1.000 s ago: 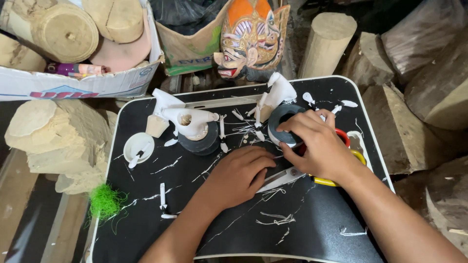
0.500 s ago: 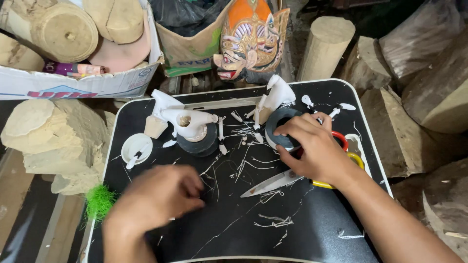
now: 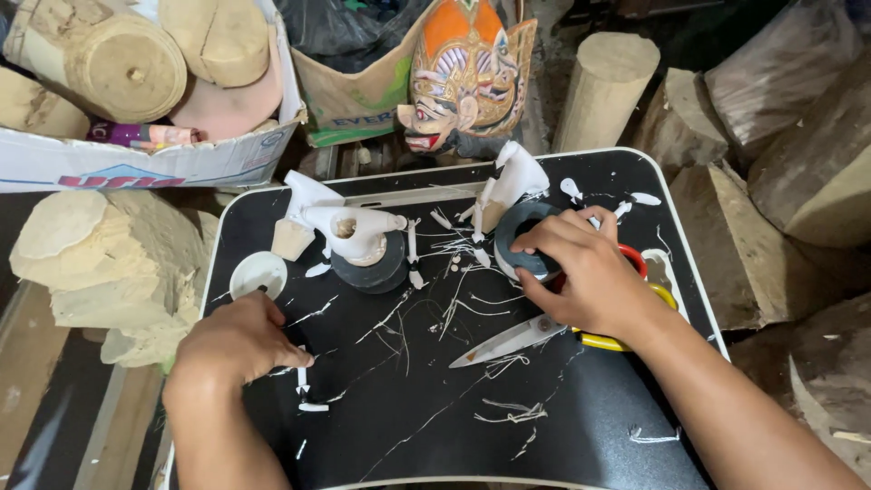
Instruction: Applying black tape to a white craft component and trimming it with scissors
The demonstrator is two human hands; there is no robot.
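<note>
The right hand rests on a black tape roll near the back of the black desk. Its fingers curl over the rim of the roll, so its grip is closed on the roll. Under the palm lie scissors with a red and a yellow handle; the shiny blades stick out toward the middle of the desk.

The left hand lies on the left side of the desk with its fingers folded in. I cannot tell if it holds anything. Just beyond it sits a small white round lid.

Between the two hands stands a white carved wooden piece on top of another black tape roll. A small wooden block stands just left of it. Behind the right hand's roll leans a white pointed piece. Thin white shavings are spread all over the desk.

Behind the desk stands a painted puppet head with an orange and gold crown. A cardboard box at the back left holds round wooden lumps. A pale log stands at the back right, and rough wood chunks lie left of the desk, with more on the right.
</note>
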